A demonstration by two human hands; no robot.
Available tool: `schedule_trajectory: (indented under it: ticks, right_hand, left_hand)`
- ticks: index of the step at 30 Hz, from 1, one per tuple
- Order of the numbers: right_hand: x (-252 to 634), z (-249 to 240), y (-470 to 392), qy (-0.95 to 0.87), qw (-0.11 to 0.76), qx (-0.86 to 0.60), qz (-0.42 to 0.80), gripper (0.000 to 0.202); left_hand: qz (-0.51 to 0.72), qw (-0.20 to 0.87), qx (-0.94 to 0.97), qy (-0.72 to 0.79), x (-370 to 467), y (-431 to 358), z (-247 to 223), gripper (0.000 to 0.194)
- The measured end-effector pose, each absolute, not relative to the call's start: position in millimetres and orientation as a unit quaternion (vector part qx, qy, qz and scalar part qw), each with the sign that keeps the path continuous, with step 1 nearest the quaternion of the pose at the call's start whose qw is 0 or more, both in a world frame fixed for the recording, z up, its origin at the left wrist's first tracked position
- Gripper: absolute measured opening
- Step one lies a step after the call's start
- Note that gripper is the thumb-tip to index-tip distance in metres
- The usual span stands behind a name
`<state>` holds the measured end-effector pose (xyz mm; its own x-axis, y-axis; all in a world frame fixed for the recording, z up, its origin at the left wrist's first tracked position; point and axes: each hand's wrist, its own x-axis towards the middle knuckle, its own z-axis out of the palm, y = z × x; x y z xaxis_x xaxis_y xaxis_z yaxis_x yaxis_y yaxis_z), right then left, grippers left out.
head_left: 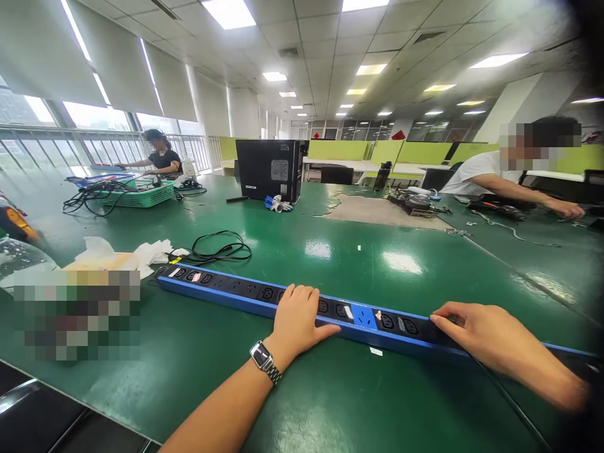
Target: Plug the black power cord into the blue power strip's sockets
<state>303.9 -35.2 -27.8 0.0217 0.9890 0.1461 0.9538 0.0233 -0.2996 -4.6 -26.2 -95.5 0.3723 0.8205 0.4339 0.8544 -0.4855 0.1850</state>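
Observation:
A long blue and black power strip [245,296] with rows of sockets lies across the green table [198,365], running from the left to the right edge of view. My left hand [299,318] rests over its middle, fingers wrapped over the far edge and thumb along the near side. A watch [265,360] is on that wrist. My right hand [476,324] is at the strip's right part, thumb and forefinger pinched together at its top face; anything between them is too small to make out. A black cable [509,399] runs down from beneath this hand.
Behind the strip's left end lies a coiled black cable [221,246]. Farther back are a black computer case [267,170], a green basket [146,194] and a bottle [382,177]. Crumpled paper [153,255] sits at left. Two people work at the far left and right.

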Motion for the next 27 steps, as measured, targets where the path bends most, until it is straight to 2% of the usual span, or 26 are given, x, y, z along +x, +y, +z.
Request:
schedule_trajectory:
  ticks: [3, 7, 9, 22, 27]
  right_hand:
    - [253.4, -8.9, -34.3, -0.732, 0.185, -0.651, 0.082, 0.033]
    - [202.1, -8.8, -29.4, -0.735, 0.115, -0.661, 0.094, 0.028]
    - [194.5, -13.5, -27.0, -0.731, 0.11, -0.668, 0.089, 0.029]
    - [198.1, -17.9, -24.4, -0.72, 0.088, -0.686, 0.058, 0.026]
    - [262.7, -10.7, -30.3, -0.72, 0.179, -0.67, 0.026, 0.029]
  left_hand:
    - [-0.24, 0.04, -0.828, -0.505, -4.5, -26.1, -96.3, 0.073]
    - [-0.242, 0.048, -0.827, -0.506, -4.1, -26.2, -97.5, 0.072]
    - [-0.243, 0.05, -0.829, -0.502, -3.8, -26.2, -97.6, 0.072]
    - [-0.242, 0.05, -0.829, -0.501, -3.8, -26.4, -95.3, 0.072]
    - [-0.237, 0.044, -0.83, -0.504, -3.9, -27.2, -92.8, 0.071]
